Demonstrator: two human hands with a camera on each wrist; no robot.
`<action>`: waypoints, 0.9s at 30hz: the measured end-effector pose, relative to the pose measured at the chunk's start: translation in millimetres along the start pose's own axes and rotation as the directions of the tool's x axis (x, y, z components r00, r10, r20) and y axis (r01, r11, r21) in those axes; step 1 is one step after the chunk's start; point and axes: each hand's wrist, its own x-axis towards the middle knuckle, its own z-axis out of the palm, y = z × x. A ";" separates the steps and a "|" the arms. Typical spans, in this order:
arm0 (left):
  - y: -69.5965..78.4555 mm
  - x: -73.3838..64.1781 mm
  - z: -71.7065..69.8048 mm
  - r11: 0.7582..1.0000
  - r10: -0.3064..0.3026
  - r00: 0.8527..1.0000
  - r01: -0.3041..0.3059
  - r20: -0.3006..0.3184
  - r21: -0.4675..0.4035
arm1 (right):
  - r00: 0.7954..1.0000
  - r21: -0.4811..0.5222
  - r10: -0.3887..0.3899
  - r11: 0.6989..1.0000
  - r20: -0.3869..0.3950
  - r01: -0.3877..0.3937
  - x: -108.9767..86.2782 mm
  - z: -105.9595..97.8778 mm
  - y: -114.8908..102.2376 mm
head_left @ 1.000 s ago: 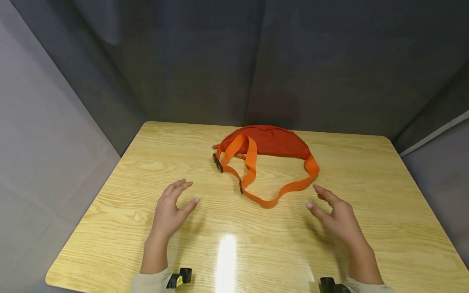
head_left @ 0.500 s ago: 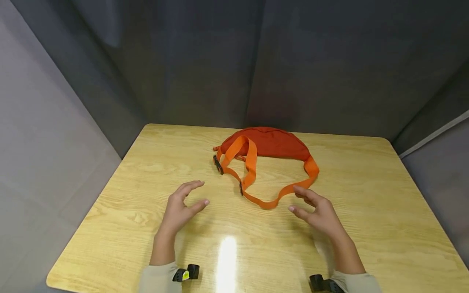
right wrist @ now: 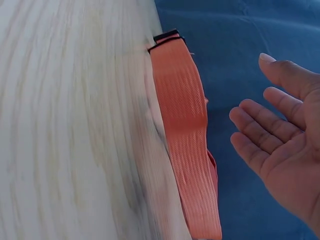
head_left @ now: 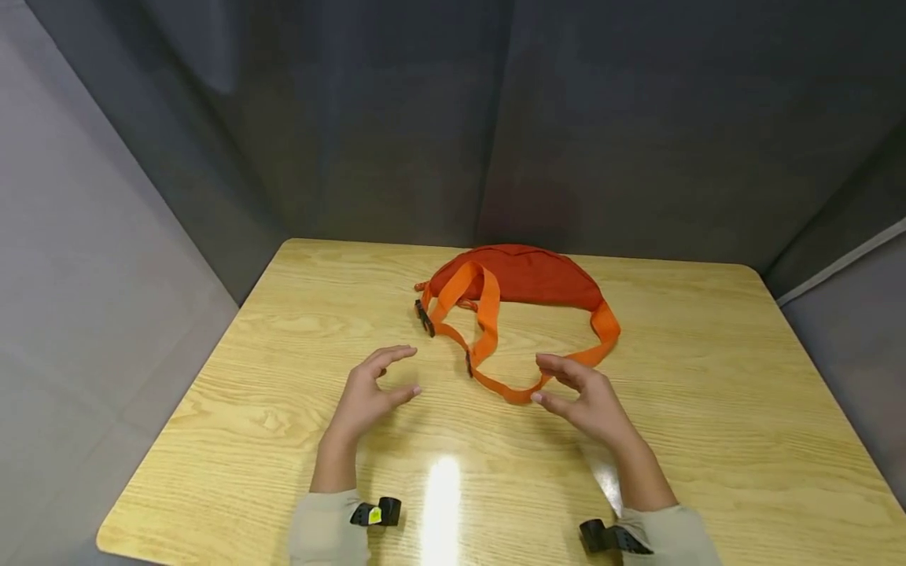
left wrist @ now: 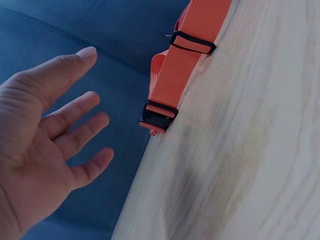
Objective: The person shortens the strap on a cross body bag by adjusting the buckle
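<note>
Waist-pack pouch point(head_left: 538, 279): red, lying on the wooden table point(head_left: 708, 393), whose far edge runs just behind it.
Orange webbing strap point(head_left: 604, 334): leaves both ends of the pouch and curves out on its near side, with a smaller standing loop before its left half.
Black buckle point(head_left: 424, 318): just off the pouch's left end; whether it is fastened cannot be told.
Strap adjuster point(head_left: 469, 363): on the strap, nearer the person than the pouch's left half.
Left hand point(head_left: 371, 397): short of the pouch and left of it, fingers apart and softly bent, holding nothing.
Right hand point(head_left: 583, 397): short of the pouch's right half, similarly relaxed, holding nothing; overhead it overlaps the strap, but its wrist view shows a gap.
Snag risk: a low right thumb could hook the strap and swing the pouch askew.
Edge risk: a forward push could send the pouch over the edge behind it.
Tangle risk: lifting by one strand could twist the loops, because the strap lies slack and crossed before the pouch.
Dark curtain point(head_left: 354, 141): hangs behind the pouch.
</note>
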 end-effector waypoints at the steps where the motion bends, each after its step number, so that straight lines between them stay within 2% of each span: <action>1: 0.3 1.9 0.8 1.000 0.004 1.000 -0.004 0.002 0.005 | 1.000 0.005 0.002 1.000 0.003 -0.002 1.6 2.0 0.3; 7: 0.2 17.7 7.6 0.999 0.037 0.999 -0.038 0.032 0.014 | 0.999 0.057 0.015 0.998 0.034 -0.016 11.5 11.0 3.1; 12: -0.4 27.7 16.6 1.000 0.027 0.996 -0.027 0.089 0.005 | 0.997 0.127 0.021 0.991 0.073 -0.030 15.5 16.9 4.7; 16: -1.4 36.6 23.0 1.000 0.018 0.994 -0.019 0.107 0.010 | 0.993 0.178 0.037 0.982 0.109 -0.056 21.3 23.4 6.7; 20: -6.4 46.6 30.0 1.000 0.010 0.989 -0.009 0.150 -0.005 | 0.992 0.190 0.057 0.979 0.113 -0.078 26.4 28.1 5.8; 23: -12.1 52.6 34.8 1.000 -0.007 0.984 0.009 0.178 -0.015 | 0.993 0.179 0.042 0.982 0.110 -0.061 29.2 31.1 2.9; 27: -18.4 57.9 39.4 1.000 -0.005 0.984 0.006 0.179 -0.008 | 0.992 0.194 0.029 0.980 0.122 -0.052 30.7 33.3 -11.0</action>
